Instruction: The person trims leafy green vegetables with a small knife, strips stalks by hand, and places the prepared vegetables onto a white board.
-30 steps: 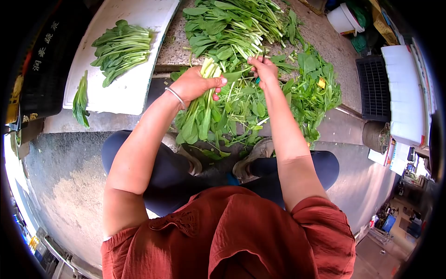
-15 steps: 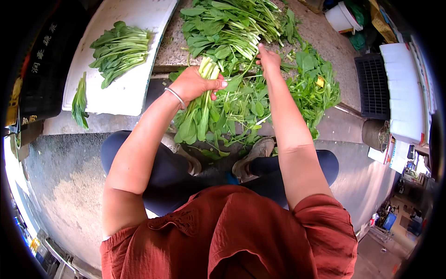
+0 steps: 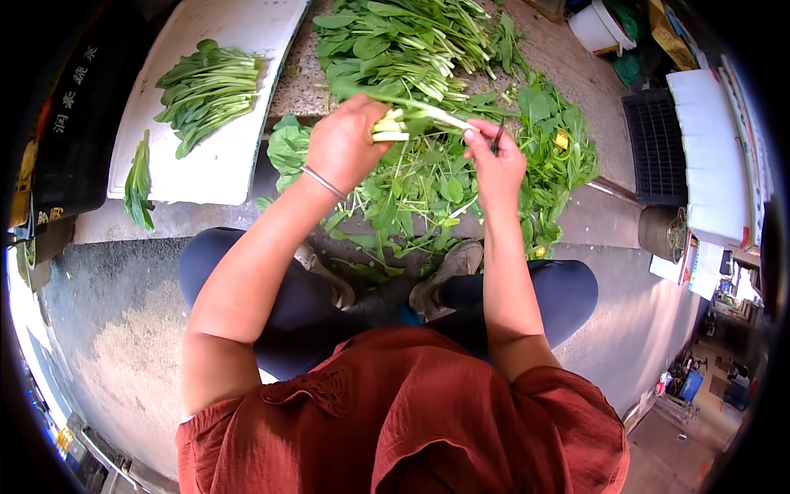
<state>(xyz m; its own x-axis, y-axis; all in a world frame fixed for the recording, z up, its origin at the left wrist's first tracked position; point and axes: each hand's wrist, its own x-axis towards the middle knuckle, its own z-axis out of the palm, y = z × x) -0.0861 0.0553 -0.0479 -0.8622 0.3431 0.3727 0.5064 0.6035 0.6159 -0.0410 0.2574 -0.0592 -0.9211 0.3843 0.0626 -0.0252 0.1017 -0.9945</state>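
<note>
My left hand point(image 3: 344, 142) is closed around a bunch of leafy greens point(image 3: 390, 126). Its cut pale stems point right, and its leaves point(image 3: 289, 151) stick out on the left. Between the fingertips of my right hand point(image 3: 497, 160) is the pale end of a single green stalk point(image 3: 445, 116), whose blurred leafy part reaches back over the left hand. Something small and dark shows at the right fingers; I cannot make out what. Beyond both hands lies a big pile of greens point(image 3: 387, 49). Loose leaves and trimmings point(image 3: 420, 185) spread beneath them.
At left, a white board point(image 3: 239, 169) carries a sorted bundle of greens point(image 3: 210, 90) and a small bunch point(image 3: 139, 185) at its edge. More leaves point(image 3: 555, 156) are heaped at right. A black crate point(image 3: 656, 144), white foam boxes point(image 3: 714, 156) and a white bucket point(image 3: 601, 27) stand farther right.
The left hand has turned so the held bunch's stems point right instead of up. The right hand has come back from the big pile with a stalk, toward the left hand.
</note>
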